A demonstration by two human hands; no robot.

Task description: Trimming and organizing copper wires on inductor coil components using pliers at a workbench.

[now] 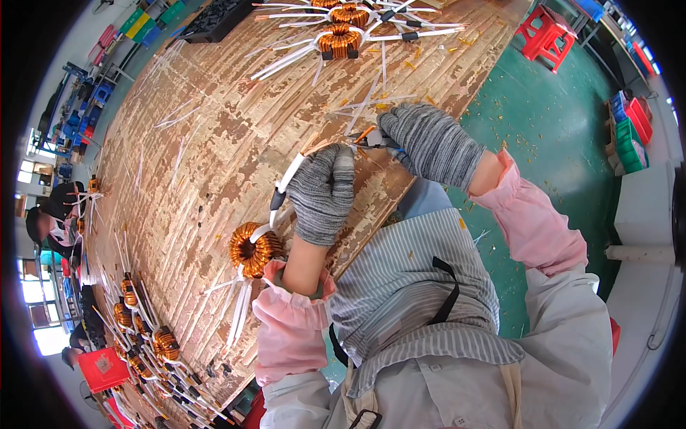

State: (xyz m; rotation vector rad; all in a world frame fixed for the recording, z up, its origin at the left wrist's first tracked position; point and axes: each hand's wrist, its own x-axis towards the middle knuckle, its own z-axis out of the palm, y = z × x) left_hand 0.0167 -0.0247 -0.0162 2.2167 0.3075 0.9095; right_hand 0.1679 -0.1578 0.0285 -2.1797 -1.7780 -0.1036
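Both hands wear grey knitted gloves. My left hand (323, 193) is closed on a copper wire lead, pinching it near the table's edge. The lead runs out of a white sleeve (289, 174) with a black band on it. This sleeve leads back to a copper-wound toroidal coil (266, 259), which lies on the table beside my left wrist, more white leads spreading from it. My right hand (434, 143) grips a pair of pliers (372, 139), its handles mostly hidden by the glove. The jaws are at the copper wire ends, just past my left fingertips.
Several finished-looking coils (340, 41) with white leads lie at the far side of the worn wooden table (207, 157). More coils (166, 344) are heaped at the left. A black tray (216, 20) stands far left. Beyond the right edge is a red stool (547, 39) on the green floor.
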